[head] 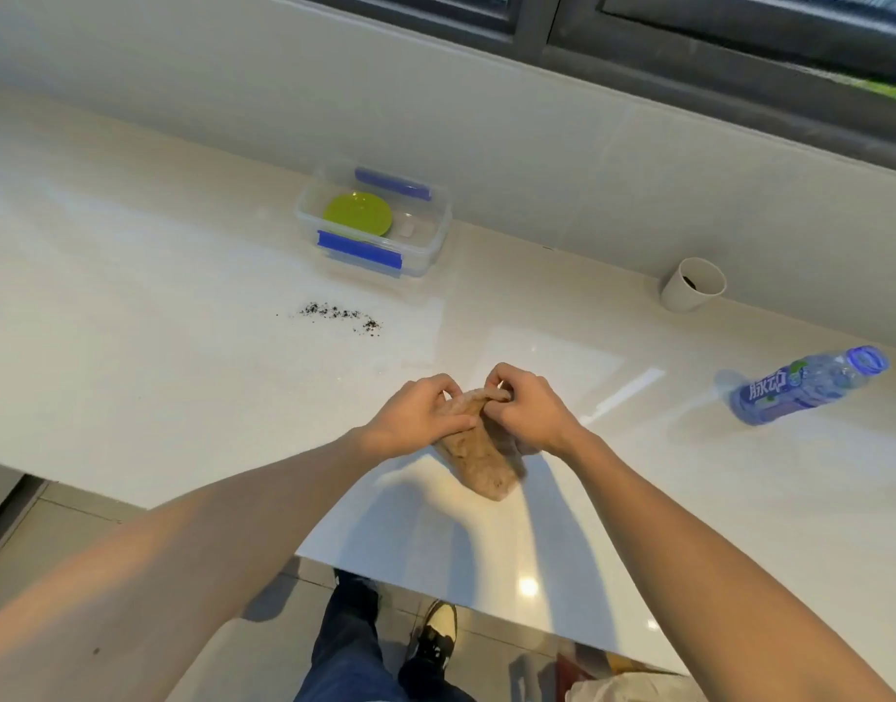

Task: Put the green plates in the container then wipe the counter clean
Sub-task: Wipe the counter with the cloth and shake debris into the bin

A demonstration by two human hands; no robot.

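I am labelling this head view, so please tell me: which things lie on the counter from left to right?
Dark crumbs → clear container holding green plates → brown cloth gripped by both hands → paper cup → lying blue bottle.

glossy white counter [131, 276], bearing clear container [420, 255], dark crumbs [342, 316], paper cup [691, 286], toppled blue bottle [805, 385], tan cloth [478, 458].

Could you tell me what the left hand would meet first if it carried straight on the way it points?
Probably the right hand: the left hand points across the cloth both grip.
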